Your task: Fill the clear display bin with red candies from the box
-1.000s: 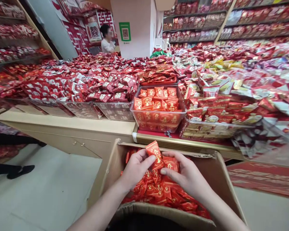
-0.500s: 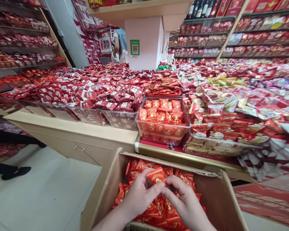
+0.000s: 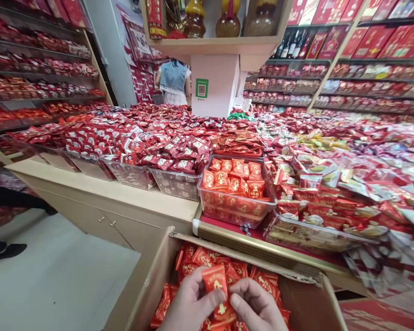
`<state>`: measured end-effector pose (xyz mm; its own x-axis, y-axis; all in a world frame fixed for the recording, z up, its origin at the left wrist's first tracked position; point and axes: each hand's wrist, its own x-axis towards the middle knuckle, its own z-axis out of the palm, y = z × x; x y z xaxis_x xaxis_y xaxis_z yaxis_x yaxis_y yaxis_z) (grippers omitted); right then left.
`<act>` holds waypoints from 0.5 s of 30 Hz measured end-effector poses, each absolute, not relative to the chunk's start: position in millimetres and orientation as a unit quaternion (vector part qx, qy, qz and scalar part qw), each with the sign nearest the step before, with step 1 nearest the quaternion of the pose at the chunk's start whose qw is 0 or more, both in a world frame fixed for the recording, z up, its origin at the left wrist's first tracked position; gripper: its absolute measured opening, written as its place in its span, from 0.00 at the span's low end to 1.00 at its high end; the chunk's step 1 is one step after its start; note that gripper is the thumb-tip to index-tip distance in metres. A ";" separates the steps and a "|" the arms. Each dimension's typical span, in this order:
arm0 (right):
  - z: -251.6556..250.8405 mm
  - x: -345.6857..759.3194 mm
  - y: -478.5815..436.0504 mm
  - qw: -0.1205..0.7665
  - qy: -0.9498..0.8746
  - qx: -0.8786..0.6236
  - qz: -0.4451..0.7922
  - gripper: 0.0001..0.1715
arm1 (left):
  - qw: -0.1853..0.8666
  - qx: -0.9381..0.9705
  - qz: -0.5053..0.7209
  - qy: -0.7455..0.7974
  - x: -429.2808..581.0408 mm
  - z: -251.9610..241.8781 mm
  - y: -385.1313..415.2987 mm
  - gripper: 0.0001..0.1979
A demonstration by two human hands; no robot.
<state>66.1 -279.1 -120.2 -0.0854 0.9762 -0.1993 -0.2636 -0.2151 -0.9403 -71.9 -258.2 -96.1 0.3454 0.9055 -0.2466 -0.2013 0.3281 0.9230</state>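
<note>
My left hand (image 3: 195, 301) pinches a small red candy packet (image 3: 215, 281) with gold print, holding it upright between thumb and fingers. At the packet's right edge, my right hand (image 3: 257, 303) is closed, its thumb and curled fingers gripping along that side. Both hands are over an open cardboard box (image 3: 305, 294) filled with matching red candy packets (image 3: 189, 262). Beyond the box, a clear plastic bin (image 3: 234, 209) holds neat rows of the same red packets.
More clear bins line the counter (image 3: 152, 214), heaped with maroon candy packets (image 3: 179, 151) on the left and durian snack packets (image 3: 317, 211) on the right. A pillar (image 3: 217, 73) rises behind. A person (image 3: 174, 82) stands further back; another's legs (image 3: 17, 197) show at left.
The view has tilted up, so the hands and box sit lower. The packet in my hands has turned more upright, its printed face showing more. The person at the back shows more fully.
</note>
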 end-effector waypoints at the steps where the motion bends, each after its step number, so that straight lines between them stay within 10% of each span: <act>1: -118.0 64.7 -276.1 0.502 -0.399 -0.446 0.625 0.17 | 0.696 0.449 0.389 0.403 -72.5 -96.0 -258.6 0.19; 8: -58.2 71.4 -247.4 0.398 -0.599 -0.472 0.510 0.12 | 0.612 0.555 0.411 0.385 -79.0 -83.1 -257.8 0.38; 15: 63.5 99.4 -126.3 0.396 -0.734 -0.544 0.090 0.07 | 0.510 0.610 0.423 0.434 -92.8 -46.4 -232.8 0.23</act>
<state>99.4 -126.3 63.5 -0.0945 0.8704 0.4833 0.7282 0.3914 -0.5626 -92.8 -232.8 -46.4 0.2650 0.9615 0.0729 0.0988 -0.1023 0.9898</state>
